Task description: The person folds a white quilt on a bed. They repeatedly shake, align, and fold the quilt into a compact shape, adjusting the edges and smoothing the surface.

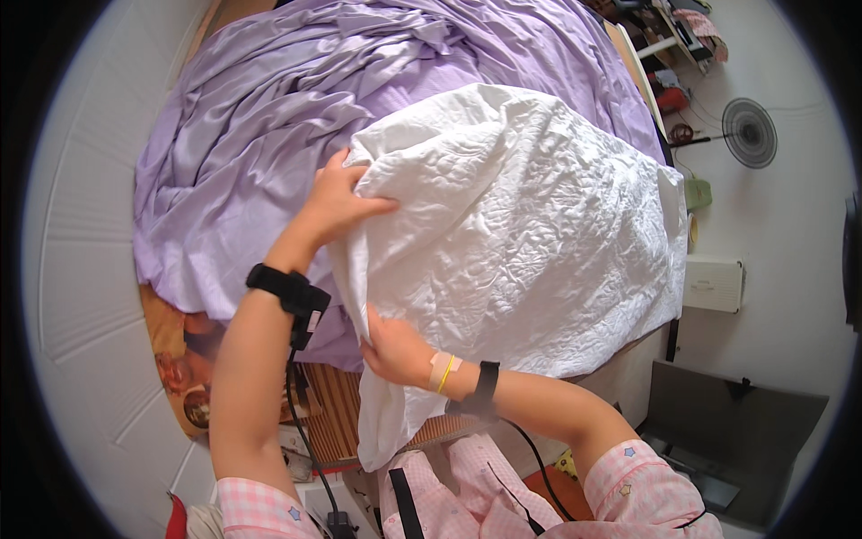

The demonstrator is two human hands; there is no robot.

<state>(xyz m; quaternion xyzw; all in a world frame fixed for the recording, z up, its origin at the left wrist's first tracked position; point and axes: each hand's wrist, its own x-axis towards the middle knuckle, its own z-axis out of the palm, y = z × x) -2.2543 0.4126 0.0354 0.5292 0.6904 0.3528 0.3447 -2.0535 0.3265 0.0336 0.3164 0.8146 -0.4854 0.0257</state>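
A white quilted cover (pixel 512 236) with a raised pattern lies spread and wrinkled in front of me. My left hand (pixel 343 199) grips its left edge near the upper corner, the thumb lying over the top. Lower on that same edge, my right hand (pixel 397 347) pinches a fold of the cloth between thumb and fingers. Below my right hand a flap of the cover hangs over the bed's near side. Under and beyond it, a lilac satin sheet (pixel 256 155) lies in heavy folds across the bed.
A striped mat (pixel 330 411) shows at the bed's near edge. White padded wall panels (pixel 94 222) run along the left. On the right are an electric fan (pixel 749 133), a white box (pixel 712 284) and a dark monitor (pixel 731 431). Black cables (pixel 303 438) trail from both wrist straps.
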